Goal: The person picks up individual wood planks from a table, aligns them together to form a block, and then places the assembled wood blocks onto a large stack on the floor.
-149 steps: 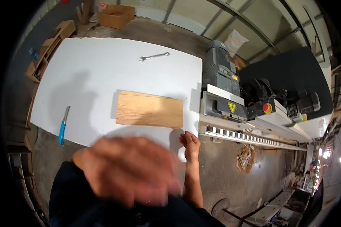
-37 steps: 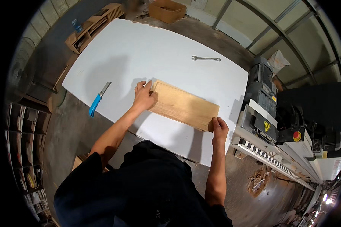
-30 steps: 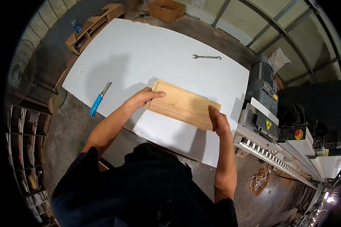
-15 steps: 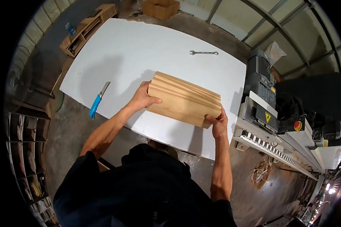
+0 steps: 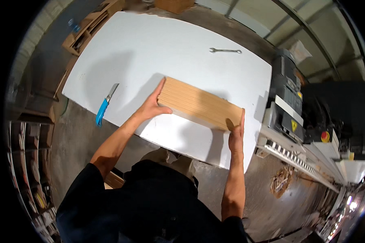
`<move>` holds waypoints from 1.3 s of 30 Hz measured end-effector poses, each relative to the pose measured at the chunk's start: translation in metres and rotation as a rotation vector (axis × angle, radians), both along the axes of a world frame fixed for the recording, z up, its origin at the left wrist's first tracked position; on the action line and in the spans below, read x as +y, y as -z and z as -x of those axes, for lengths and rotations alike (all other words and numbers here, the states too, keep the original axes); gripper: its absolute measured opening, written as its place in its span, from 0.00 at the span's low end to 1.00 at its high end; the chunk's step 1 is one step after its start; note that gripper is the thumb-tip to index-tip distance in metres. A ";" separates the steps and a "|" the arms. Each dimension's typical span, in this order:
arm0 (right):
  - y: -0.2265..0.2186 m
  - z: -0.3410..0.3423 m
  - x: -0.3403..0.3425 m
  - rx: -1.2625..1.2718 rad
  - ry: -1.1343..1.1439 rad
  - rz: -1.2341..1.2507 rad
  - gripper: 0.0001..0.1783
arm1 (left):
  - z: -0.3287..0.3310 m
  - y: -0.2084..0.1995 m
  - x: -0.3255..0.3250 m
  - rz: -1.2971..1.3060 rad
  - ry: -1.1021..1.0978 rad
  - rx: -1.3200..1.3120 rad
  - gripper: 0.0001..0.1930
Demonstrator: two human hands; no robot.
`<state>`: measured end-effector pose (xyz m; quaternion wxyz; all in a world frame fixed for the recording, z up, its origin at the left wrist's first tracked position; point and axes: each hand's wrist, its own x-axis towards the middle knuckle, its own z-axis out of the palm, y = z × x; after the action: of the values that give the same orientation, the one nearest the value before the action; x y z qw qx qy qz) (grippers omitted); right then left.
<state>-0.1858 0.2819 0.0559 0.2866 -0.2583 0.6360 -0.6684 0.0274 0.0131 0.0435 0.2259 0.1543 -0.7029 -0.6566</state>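
Between my two hands stands a stack of thin light-brown wooden boards (image 5: 200,104), pressed together with their long edges up and nearly level. My left hand (image 5: 151,106) holds its left end, thumb along the near side and fingers against the end. At the right end, my right hand (image 5: 236,137) presses with its palm and fingers, the fingertips pointing away from me. The stack is over the white tabletop (image 5: 150,52); whether its underside touches the top is hidden. To the left lies a blue-handled knife (image 5: 103,111), its handle reaching past the table's edge.
A combination wrench (image 5: 225,51) lies at the far right of the table. Right of the table stands a machine with a grey motor (image 5: 284,71) and a red button (image 5: 325,136). Shelves (image 5: 36,158) are at the left, and a cardboard box (image 5: 175,5) sits beyond the far edge.
The boards, stepped and fanned half a second ago, now have their upper edges lined up. My right fingers have straightened against the end. The view has shifted slightly.
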 end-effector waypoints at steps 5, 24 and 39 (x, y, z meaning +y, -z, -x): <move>0.012 -0.012 -0.008 -0.031 0.133 0.074 0.58 | 0.002 -0.002 0.003 -0.040 0.024 0.003 0.58; 0.005 0.000 0.008 0.234 0.003 -0.150 0.66 | -0.003 0.004 -0.001 0.021 0.035 0.032 0.62; 0.038 -0.004 0.013 0.288 0.000 -0.157 0.48 | 0.005 0.034 0.009 0.012 -0.257 0.028 0.69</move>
<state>-0.1819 0.2947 0.0183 0.2119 -0.3282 0.7207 -0.5727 0.0228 0.0222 0.0095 0.3190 0.2326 -0.6781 -0.6199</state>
